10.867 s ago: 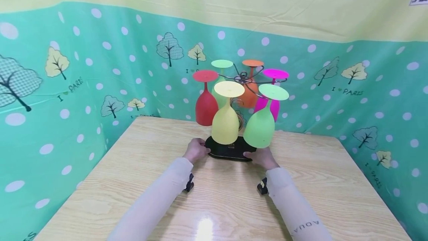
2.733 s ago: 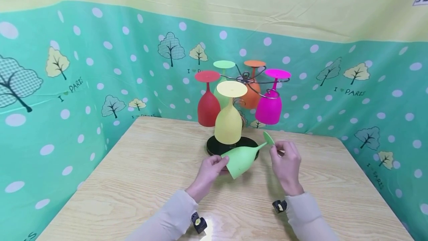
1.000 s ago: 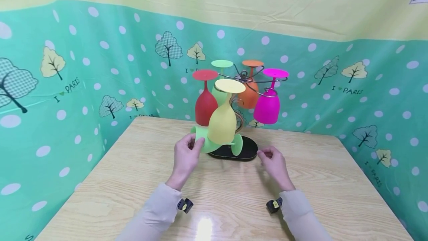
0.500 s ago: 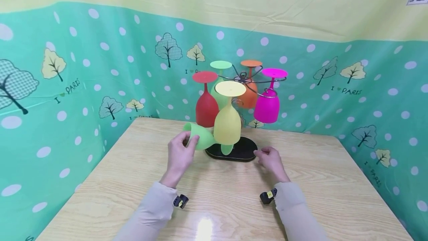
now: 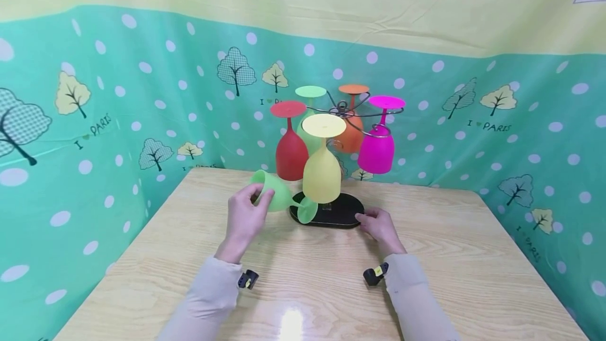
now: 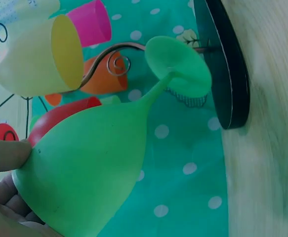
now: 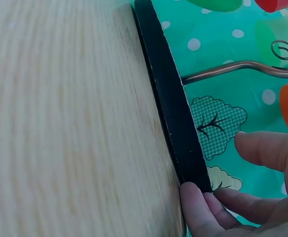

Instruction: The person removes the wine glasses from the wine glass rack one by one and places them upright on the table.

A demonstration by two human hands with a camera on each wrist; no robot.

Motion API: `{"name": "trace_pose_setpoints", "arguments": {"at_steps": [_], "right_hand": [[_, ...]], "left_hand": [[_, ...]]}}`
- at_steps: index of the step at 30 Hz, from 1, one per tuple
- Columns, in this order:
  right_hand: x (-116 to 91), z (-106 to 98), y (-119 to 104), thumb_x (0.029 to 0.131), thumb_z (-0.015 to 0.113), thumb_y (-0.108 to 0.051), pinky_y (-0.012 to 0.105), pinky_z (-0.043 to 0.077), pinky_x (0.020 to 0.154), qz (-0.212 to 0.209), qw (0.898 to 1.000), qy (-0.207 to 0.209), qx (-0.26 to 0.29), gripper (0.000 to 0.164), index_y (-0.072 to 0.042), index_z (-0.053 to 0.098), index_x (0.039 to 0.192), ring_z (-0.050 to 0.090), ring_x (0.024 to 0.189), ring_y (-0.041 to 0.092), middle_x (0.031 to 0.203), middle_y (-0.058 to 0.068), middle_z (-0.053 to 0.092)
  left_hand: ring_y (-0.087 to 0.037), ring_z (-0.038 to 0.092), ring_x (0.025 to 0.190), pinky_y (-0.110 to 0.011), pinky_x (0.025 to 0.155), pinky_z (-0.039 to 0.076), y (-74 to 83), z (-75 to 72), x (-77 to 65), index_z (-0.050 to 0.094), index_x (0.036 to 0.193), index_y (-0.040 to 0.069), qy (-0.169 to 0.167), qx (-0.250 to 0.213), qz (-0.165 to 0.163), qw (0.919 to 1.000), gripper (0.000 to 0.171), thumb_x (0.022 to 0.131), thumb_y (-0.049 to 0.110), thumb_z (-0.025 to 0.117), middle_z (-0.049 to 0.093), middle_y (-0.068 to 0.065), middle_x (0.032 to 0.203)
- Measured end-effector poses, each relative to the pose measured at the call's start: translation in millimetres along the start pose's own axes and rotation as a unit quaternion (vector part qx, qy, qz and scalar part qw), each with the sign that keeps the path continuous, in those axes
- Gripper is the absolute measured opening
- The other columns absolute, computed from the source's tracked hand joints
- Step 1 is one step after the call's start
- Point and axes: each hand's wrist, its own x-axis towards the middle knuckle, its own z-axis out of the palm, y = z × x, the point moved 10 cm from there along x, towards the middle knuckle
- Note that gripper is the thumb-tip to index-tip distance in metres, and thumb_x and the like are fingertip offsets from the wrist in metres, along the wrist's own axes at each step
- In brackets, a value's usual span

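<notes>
My left hand (image 5: pixel 246 214) pinches the rim of a light green plastic goblet (image 6: pixel 94 158). The goblet lies sideways in the air, its mouth to the left and its foot overlapping the left end of the rack's black oval base (image 5: pixel 338 214). At the base's right end is my right hand (image 5: pixel 381 228); in the right wrist view its fingertips touch the base's edge while the thumb stands apart above it. The wire rack (image 5: pixel 342 111) holds a yellow goblet (image 5: pixel 323 172) in front, a red goblet (image 5: pixel 291 151) at left and a magenta goblet (image 5: pixel 377 151) at right, all upside down.
Behind these hang another light green goblet (image 5: pixel 310 130) and an orange goblet (image 5: pixel 350 133). A curved copper-coloured stem (image 7: pixel 232 69) rises from the base. The rack stands near the far side of the wooden table (image 5: pixel 426 257), before a patterned green curtain (image 5: pixel 199 78).
Earlier the green goblet hung at the rack's front right; both hands then held it, and now only the left does, farther left. The right hand has moved to the base's right end.
</notes>
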Motion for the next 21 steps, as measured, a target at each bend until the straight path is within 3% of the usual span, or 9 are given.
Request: {"name": "trace_pose_setpoints", "arguments": {"at_steps": [6, 14, 21], "right_hand": [[3, -3, 1, 0.089, 0.066, -0.021, 0.031, 0.051, 0.076, 0.004, 0.999, 0.024, -0.025, 0.048, 0.008, 0.051, 0.124, 0.062, 0.096, 0.029, 0.117, 0.023, 0.056], [10, -4, 1, 0.088, 0.064, -0.011, 0.045, 0.041, 0.098, -0.016, 0.997, 0.067, -0.044, 0.043, 0.009, 0.054, 0.124, 0.05, 0.114, 0.035, 0.124, 0.026, 0.054], [11, -3, 1, 0.086, 0.065, -0.005, 0.04, 0.047, 0.086, -0.021, 0.995, 0.084, -0.042, 0.041, 0.01, 0.054, 0.123, 0.055, 0.103, 0.032, 0.114, 0.026, 0.058]], "left_hand": [[-0.017, 0.053, 0.061, -0.024, 0.055, 0.045, -1.4, -3.5, 3.4, 0.071, 0.089, 0.002, -0.009, 0.023, 0.002, 0.9997, 0.008, 0.087, 0.009, 0.069, 0.064, -0.006, 0.072], [-0.02, 0.061, 0.069, -0.033, 0.063, 0.052, -0.7, -9.7, 8.7, 0.07, 0.088, 0.0, -0.013, 0.053, 0.035, 0.9979, 0.008, 0.086, 0.008, 0.07, 0.069, -0.011, 0.08], [-0.026, 0.066, 0.077, -0.041, 0.071, 0.054, 4.1, -13.8, 19.6, 0.069, 0.095, -0.003, -0.038, 0.11, 0.077, 0.9903, 0.015, 0.086, 0.009, 0.07, 0.07, -0.016, 0.088]]}}
